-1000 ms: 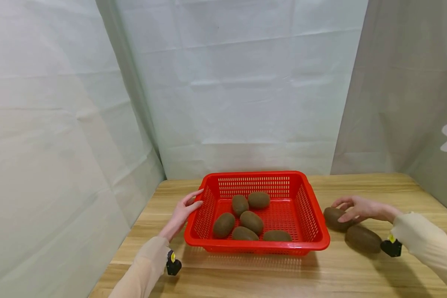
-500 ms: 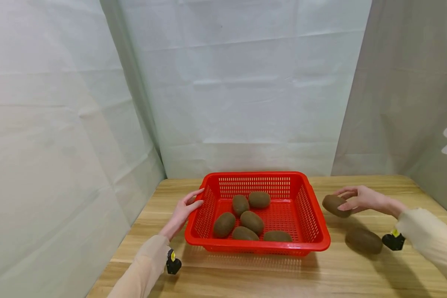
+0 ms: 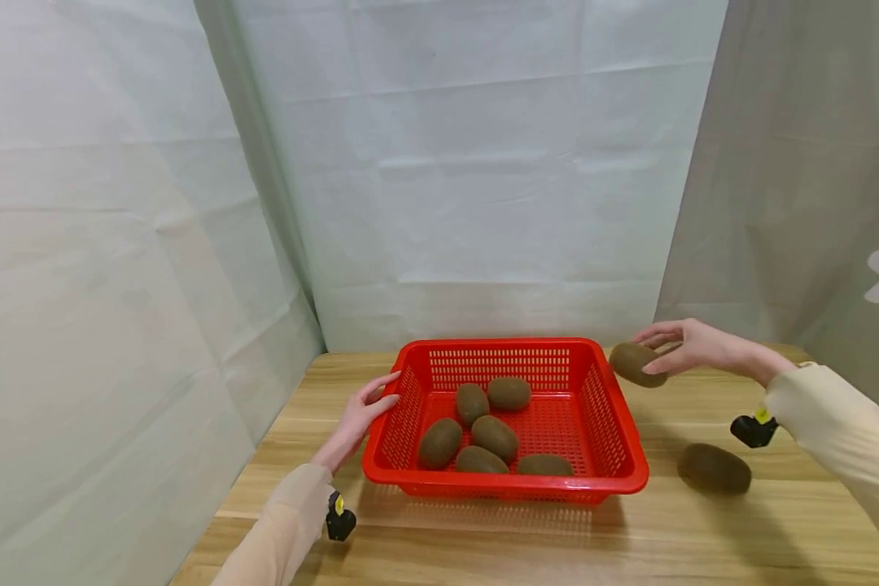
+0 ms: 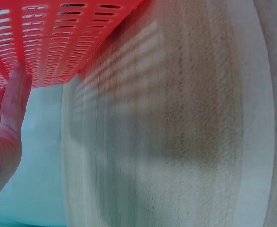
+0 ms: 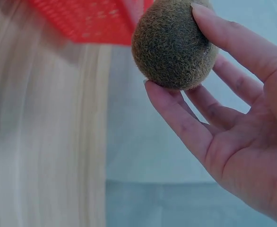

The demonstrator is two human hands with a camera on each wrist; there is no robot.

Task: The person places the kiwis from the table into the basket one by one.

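Lifted off the counter (image 3: 557, 537), a kiwi (image 3: 636, 364) pinched in the right hand (image 3: 692, 346) nears the red basket (image 3: 505, 487); the left hand (image 3: 357, 419), fingers straight, steadies its side.

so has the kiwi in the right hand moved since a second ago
Yes. The kiwi in the right hand has risen off the table and shifted toward the red basket.

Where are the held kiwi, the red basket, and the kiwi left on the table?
held kiwi (image 3: 633, 364), head view, middle of its skin
red basket (image 3: 513, 485), head view, near rim
kiwi on the table (image 3: 714, 469), head view, its middle
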